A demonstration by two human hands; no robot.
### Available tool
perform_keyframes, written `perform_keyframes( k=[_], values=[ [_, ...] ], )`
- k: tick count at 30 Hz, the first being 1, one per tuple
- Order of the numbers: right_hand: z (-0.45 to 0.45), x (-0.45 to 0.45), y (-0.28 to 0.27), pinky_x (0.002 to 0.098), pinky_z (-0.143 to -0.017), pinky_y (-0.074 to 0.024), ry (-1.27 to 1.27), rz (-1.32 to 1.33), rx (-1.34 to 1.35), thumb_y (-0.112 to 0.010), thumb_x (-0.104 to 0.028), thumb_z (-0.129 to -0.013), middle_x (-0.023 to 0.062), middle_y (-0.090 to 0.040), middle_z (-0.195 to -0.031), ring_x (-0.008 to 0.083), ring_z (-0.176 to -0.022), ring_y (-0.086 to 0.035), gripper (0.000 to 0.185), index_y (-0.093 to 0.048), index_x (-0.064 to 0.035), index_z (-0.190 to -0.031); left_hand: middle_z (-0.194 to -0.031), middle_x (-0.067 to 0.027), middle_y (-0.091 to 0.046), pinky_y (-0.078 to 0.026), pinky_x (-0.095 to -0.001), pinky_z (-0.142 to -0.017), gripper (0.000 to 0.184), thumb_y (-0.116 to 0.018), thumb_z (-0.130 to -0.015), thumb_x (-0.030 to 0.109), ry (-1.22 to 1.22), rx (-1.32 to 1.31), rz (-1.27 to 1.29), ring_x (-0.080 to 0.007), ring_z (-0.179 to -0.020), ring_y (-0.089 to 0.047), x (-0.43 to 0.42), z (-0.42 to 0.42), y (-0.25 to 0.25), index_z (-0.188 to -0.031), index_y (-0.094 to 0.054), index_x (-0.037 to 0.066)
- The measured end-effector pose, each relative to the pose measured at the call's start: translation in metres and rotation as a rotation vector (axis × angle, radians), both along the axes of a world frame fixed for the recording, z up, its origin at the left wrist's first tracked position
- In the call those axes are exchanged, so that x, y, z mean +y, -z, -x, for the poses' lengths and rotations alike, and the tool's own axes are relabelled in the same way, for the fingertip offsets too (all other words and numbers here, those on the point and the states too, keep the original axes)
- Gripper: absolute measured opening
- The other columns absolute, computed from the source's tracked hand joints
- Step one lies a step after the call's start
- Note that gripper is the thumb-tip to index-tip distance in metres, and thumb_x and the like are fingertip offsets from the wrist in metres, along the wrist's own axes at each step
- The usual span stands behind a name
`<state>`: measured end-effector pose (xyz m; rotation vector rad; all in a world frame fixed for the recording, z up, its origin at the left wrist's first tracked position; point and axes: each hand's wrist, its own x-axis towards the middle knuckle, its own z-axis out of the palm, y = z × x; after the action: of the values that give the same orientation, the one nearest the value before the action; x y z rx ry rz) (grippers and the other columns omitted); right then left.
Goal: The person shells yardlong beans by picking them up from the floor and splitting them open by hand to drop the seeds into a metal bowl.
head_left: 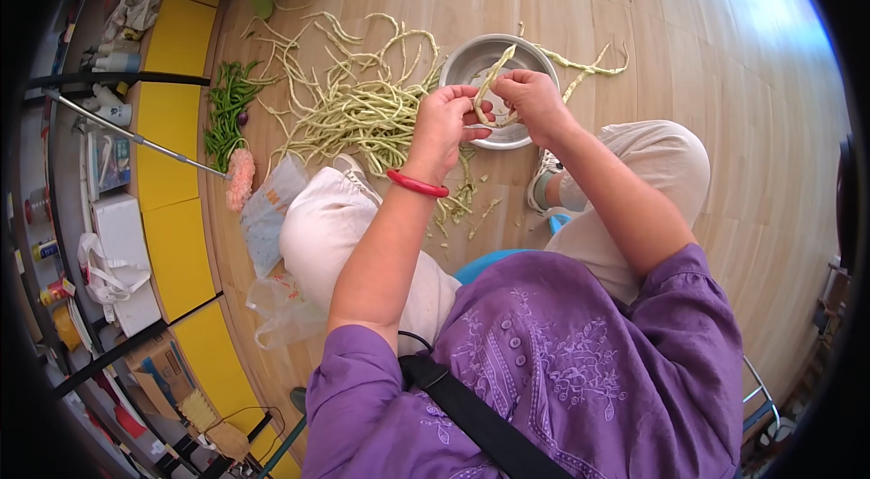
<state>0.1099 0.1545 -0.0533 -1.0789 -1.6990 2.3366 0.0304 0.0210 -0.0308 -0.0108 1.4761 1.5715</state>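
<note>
Yellow-fronted shelving [172, 153] far left of the metal bowl [461, 67]. Next, green peppers [228, 103] on the floor [725, 144], well left of the bowl, pink duster head [240, 178] beside them. Big heap of long beans [358, 121] reaches nearly to the bowl's left side. Snapped bits [464, 198] on the floor, person's side of the bowl. Left hand [439, 121], red bangle [417, 183] on wrist, at the bowl's left rim — fingers pinching a bent bean [487, 85], which is over the bowl. Right hand [541, 107] over the bowl's right part, fingers together, pinching same bean — exact contact partly hidden. Loose beans [594, 69] right of the bowl
</note>
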Motion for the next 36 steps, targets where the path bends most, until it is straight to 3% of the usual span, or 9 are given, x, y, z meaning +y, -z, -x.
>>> perform_keyframes(
  k=[5, 12, 20, 32, 36],
  values=[
    [0.000, 0.000, -0.001, 0.0231, -0.048, -0.0319, 0.085, 0.037, -0.006, -0.063, -0.018, -0.077, -0.0016, -0.050, -0.065, 0.0064, -0.055, -0.041, 0.015, -0.061, -0.0038, -0.079, -0.089, -0.0104, -0.062, -0.053, -0.0287, -0.057, 0.017, -0.047, -0.091, 0.014, 0.001, -0.149, -0.098, -0.0201, -0.074, -0.064, -0.002, 0.001, 0.001, -0.101, -0.052, 0.001],
    [-0.002, -0.001, -0.018, 0.0241, -0.051, -0.0334, 0.060, 0.115, -0.041, -0.064, -0.016, -0.075, -0.0012, -0.049, -0.067, 0.0070, -0.059, -0.043, 0.012, -0.061, -0.0049, -0.076, -0.082, -0.0082, -0.064, -0.049, -0.0225, -0.049, 0.016, -0.057, -0.086, 0.010, 0.025, 0.083, 0.033, -0.0145, -0.063, -0.063, 0.000, -0.005, 0.000, -0.098, -0.056, 0.001],
    [-0.004, 0.002, -0.014, 0.0213, -0.045, -0.0311, -0.049, 0.143, -0.007, -0.064, -0.013, -0.074, -0.0015, -0.048, -0.066, 0.0054, -0.055, -0.042, 0.010, -0.061, -0.0036, -0.076, -0.073, -0.0064, -0.065, -0.044, -0.0189, -0.047, 0.012, -0.065, -0.079, 0.008, 0.039, 0.309, 0.091, -0.0092, -0.055, -0.058, 0.003, -0.003, 0.000, -0.086, -0.061, -0.001],
    [-0.004, 0.003, -0.015, 0.0219, -0.045, -0.0306, -0.166, 0.174, -0.001, -0.060, -0.010, -0.074, -0.0021, -0.048, -0.064, 0.0050, -0.054, -0.040, 0.007, -0.059, -0.0044, -0.071, -0.067, -0.0050, -0.064, -0.046, -0.0194, -0.050, 0.009, -0.066, -0.078, 0.007, 0.158, 0.509, 0.112, -0.0071, -0.055, -0.056, -0.003, -0.006, -0.007, -0.078, -0.062, -0.001],
    [-0.004, 0.001, -0.016, 0.0226, -0.046, -0.0293, -0.172, 0.157, -0.012, -0.059, -0.011, -0.073, -0.0027, -0.047, -0.063, 0.0053, -0.053, -0.039, 0.007, -0.058, -0.0055, -0.069, -0.068, -0.0056, -0.064, -0.046, -0.0209, -0.051, 0.011, -0.063, -0.081, 0.010, 0.114, 0.383, 0.073, -0.0077, -0.055, -0.055, -0.004, -0.008, -0.007, -0.077, -0.063, 0.000]
  ],
)
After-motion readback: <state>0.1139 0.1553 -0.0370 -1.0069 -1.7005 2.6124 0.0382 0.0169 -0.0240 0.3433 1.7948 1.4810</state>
